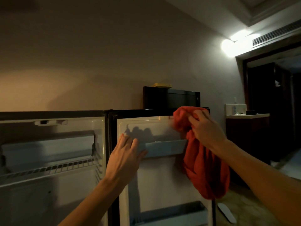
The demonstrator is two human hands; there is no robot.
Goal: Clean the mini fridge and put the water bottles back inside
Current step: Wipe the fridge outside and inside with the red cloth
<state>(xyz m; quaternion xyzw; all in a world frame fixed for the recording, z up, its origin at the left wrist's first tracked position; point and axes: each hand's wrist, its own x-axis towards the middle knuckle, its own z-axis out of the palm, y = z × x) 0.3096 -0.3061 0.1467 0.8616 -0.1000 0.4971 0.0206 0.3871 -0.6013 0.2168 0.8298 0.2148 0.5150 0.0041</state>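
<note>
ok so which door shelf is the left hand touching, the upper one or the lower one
The upper door shelf. The left hand rests on its left end, while the lower door shelf sits untouched near the door's bottom.

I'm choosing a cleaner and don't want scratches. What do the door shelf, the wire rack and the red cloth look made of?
Door shelf: likely smooth moulded plastic, pale, slightly translucent. Wire rack: thin parallel rods, probably coated metal. Red cloth: soft fabric, hanging in folds from the right hand; weave too blurred to tell.
</note>
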